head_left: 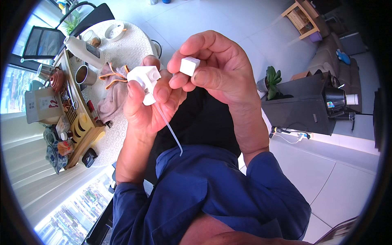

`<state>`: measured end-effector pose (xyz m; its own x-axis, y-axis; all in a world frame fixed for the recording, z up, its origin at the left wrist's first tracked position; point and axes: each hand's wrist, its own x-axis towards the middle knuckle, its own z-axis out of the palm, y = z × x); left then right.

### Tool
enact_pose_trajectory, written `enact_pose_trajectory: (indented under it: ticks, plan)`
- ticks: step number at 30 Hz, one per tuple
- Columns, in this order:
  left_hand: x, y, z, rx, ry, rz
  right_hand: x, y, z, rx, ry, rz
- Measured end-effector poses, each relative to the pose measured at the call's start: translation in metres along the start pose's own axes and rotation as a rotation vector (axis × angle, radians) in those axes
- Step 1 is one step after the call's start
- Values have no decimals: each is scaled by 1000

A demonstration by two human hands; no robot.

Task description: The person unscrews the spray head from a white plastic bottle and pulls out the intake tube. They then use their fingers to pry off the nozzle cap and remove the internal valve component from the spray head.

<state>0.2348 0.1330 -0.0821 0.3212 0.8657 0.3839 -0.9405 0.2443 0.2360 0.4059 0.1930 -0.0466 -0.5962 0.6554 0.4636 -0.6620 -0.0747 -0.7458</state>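
Between the fingers and thumb of my left hand [143,116] is a white plastic spray head [139,76], with a thin translucent tube [170,128] slanting down toward my blue shirt. My right hand [230,77] pinches a small white block-shaped plastic piece [188,66] between thumb and fingertips. Both hands are raised close together in front of me, and a small gap separates the block from the spray head. Fingers cover part of each piece.
On the left, a round table with a patterned cloth [111,145] bears a mauve towel [115,98], a metal cup [85,76], a white dish [114,32] and a wooden tray [94,139]. A potted plant [272,82] and black cabinet [304,114] stand right.
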Motion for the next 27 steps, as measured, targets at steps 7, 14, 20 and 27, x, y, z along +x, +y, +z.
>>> enact_pose_trajectory:
  ticks: [7,14,20,27]
  plan:
    - [-5,2,-7,20,22,-13,-2,-2,21,-360,157,-174]
    - [-6,0,-5,1,56,10,0,1,21,-634,158,-291]
    - [0,-2,8,153,108,47,-2,2,11,-643,150,-335]
    - [1,-4,25,295,257,110,-5,1,12,-625,163,-318]
